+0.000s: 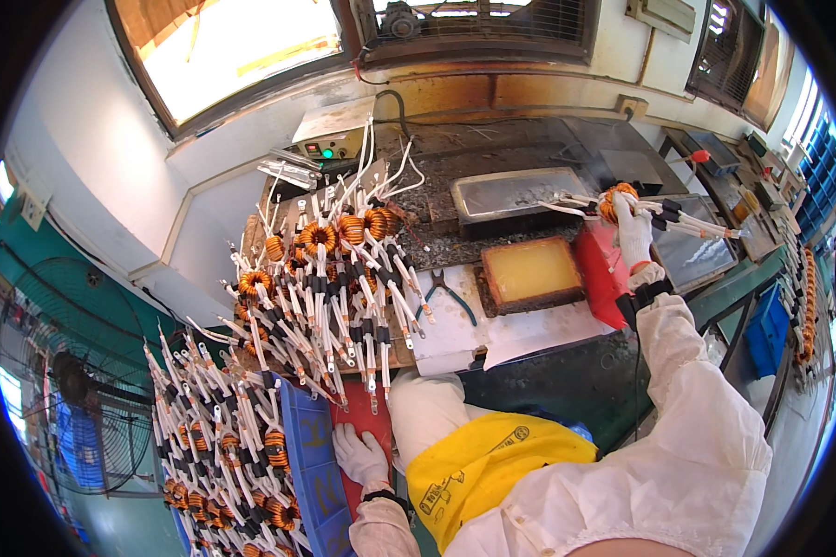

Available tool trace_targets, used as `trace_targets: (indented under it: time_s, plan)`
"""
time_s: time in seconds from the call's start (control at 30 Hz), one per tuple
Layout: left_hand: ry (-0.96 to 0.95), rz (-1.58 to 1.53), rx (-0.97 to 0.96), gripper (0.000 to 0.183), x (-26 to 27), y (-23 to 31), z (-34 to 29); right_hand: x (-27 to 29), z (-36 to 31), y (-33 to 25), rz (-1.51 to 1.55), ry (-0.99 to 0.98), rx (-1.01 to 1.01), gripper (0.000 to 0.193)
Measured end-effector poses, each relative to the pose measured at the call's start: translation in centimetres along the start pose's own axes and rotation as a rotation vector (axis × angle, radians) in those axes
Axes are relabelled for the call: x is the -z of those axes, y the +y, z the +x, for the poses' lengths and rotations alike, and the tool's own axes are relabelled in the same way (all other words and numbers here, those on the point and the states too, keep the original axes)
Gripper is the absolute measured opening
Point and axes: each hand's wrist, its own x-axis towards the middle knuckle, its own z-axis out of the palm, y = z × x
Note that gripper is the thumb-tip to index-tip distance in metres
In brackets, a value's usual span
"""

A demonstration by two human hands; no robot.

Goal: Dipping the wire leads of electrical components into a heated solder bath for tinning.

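My gloved right hand [633, 230] grips a toroidal coil [620, 200] with copper-orange winding, white leads and black sleeves. The lead ends on its left side reach over the right part of a rectangular pot [503, 221] with a silvery, molten-looking surface. Whether those ends touch the surface, I cannot tell. In front of the pot lies a dark-rimmed tray [532, 273] filled with something yellow and waxy. Low down, my gloved left hand [360, 453] lies with fingers spread on a red surface [367, 418], beside the wall of a blue crate [312, 455].
Many similar coils [330, 251] are heaped at the bench's left, more [223, 464] inside the crate. Pliers [450, 297] lie on white paper beside the tray. A red panel [599, 274] stands right of it. A control box [334, 135] sits behind; a fan [74, 376] stands far left.
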Motion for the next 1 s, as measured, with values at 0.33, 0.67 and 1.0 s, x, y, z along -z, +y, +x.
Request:
trace_targets:
  time_s: [0.33, 0.67, 1.0]
  plan:
    - [0.001, -0.002, 0.004, 0.036, -0.3, -0.2, -0.4, 1.2, 0.1, 1.3, -0.013, 0.010, -0.014, 0.041]
    - [0.017, 0.005, -0.003, 0.036, 0.1, 0.3, 0.4, 1.4, -1.0, 0.4, 0.798, 0.170, -0.459, 0.029]
    - [0.044, -0.081, -0.054, 0.034, -0.5, -1.0, -0.3, 5.9, -3.9, 0.2, 1.652, -0.011, -0.974, 0.041]
